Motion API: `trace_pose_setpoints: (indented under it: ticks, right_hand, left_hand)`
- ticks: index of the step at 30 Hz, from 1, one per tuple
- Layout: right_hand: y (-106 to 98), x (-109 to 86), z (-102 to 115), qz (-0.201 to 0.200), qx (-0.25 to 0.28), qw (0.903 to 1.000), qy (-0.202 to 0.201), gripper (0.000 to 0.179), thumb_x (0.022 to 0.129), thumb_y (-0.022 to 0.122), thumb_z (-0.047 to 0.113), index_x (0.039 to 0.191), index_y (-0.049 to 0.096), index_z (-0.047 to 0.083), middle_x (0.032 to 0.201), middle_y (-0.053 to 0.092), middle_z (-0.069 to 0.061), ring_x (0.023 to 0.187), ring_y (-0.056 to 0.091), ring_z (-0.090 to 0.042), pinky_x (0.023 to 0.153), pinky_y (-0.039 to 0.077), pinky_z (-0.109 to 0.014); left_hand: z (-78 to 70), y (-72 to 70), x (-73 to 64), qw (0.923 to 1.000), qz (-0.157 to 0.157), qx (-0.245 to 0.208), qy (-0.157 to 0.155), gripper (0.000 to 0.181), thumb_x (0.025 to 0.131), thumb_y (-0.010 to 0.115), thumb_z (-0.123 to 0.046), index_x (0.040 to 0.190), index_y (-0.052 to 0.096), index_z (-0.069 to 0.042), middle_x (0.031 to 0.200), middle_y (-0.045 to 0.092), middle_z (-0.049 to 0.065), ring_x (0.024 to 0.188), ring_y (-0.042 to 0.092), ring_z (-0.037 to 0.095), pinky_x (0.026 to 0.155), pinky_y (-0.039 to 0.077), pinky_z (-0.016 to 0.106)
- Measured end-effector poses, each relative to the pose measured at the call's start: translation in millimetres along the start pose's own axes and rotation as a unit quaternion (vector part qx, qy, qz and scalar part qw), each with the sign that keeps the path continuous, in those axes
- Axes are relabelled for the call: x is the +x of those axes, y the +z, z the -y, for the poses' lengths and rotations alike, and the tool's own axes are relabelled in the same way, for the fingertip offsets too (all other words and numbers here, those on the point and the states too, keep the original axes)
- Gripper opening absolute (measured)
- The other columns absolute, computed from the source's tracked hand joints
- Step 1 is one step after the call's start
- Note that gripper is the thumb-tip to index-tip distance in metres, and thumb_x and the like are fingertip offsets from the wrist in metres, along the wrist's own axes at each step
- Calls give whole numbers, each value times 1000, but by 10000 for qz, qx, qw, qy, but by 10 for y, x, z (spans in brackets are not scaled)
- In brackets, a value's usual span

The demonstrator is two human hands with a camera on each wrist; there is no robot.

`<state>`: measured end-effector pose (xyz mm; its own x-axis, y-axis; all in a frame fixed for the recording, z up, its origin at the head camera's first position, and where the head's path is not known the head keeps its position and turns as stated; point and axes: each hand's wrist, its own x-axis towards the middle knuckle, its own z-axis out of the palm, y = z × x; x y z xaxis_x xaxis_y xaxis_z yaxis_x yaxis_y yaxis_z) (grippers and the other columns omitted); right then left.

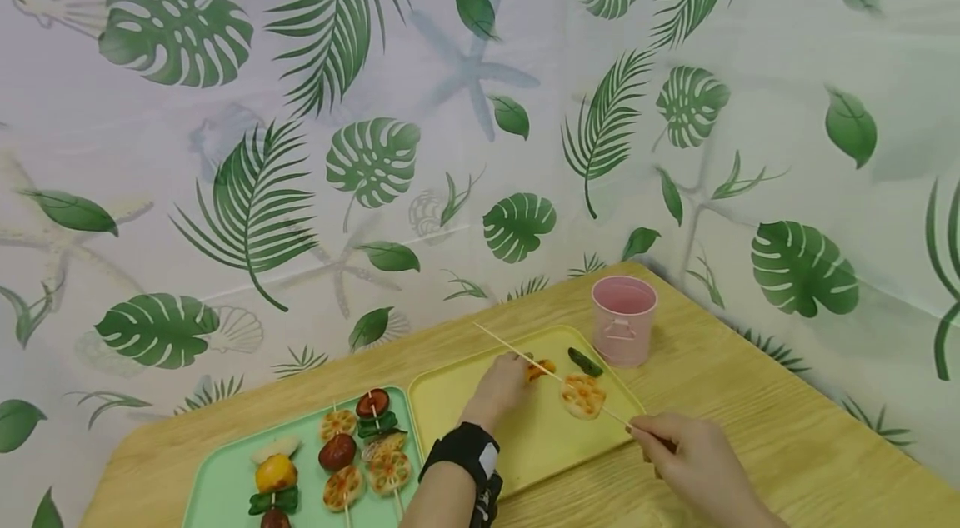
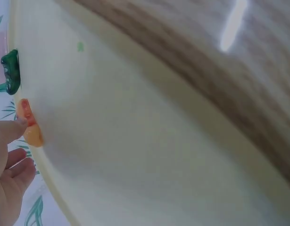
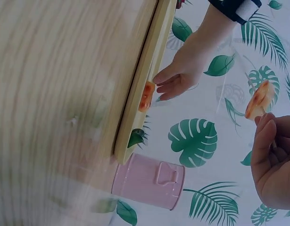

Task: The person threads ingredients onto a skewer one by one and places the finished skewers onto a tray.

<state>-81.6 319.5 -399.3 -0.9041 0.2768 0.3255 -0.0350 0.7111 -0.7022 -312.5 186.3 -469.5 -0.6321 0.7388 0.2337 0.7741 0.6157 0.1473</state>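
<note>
My right hand (image 1: 686, 461) pinches a thin wooden skewer (image 1: 510, 347) near its lower end. A pale round slice with browned orange marks (image 1: 582, 396) is threaded on it, and its other end points up and left. My left hand (image 1: 501, 385) reaches over the yellow tray (image 1: 540, 453), fingertips right at an orange-and-red food piece (image 2: 31, 127). That piece lies near the tray's far side. A dark green pepper-like piece (image 1: 585, 361) lies beside it on the tray. In the right wrist view the slice (image 3: 260, 100) stands just above my right fingertips.
A pink bucket (image 1: 625, 324) with a small handle stands behind the yellow tray's right corner. To the left, a green tray (image 1: 217, 478) holds several skewers loaded with toy food. A leaf-patterned wall covering (image 1: 450, 203) borders the wooden table (image 1: 750, 395).
</note>
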Motion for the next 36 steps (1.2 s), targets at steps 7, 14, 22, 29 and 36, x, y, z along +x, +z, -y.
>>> trace_pose_setpoints:
  ticks: [7,14,22,29,36]
  right_hand:
    - [26,-1,-4,207,107,9996,184,15,85,64,3,98,72,0,62,55,7,51,47,-2,48,42,-22]
    - [56,-5,-3,113,249,9996,99,15,86,63,4,98,72,1,61,53,8,49,46,-3,47,42,-23]
    - [85,-5,9,225,230,9981,530,16,87,63,6,100,72,2,60,53,5,49,46,-5,46,41,-23]
    - [114,-10,-30,298,304,9984,366,16,87,63,7,100,71,1,61,53,5,49,46,-4,46,42,-23]
    - [104,-12,-36,363,475,9968,527,14,88,62,8,97,71,2,61,54,4,48,47,-6,46,44,-24]
  left_hand:
    - [7,114,25,9993,-298,-245,-19,12,89,63,-17,97,71,-12,86,66,6,83,63,19,68,49,26]
    - [-70,98,-22,9977,-501,239,-381,8,89,61,-12,91,68,-8,80,62,7,77,62,20,64,50,26]
    - [-60,132,-102,9943,-1018,292,-96,6,87,64,-10,89,62,-5,77,58,8,70,59,22,60,49,27]
    - [-34,140,-120,9963,-841,-63,-186,11,85,68,-13,80,62,-5,75,56,9,74,57,25,66,48,29]
    - [66,74,-138,9966,-488,-564,-338,4,79,68,-3,81,65,-2,74,59,7,68,57,18,59,45,23]
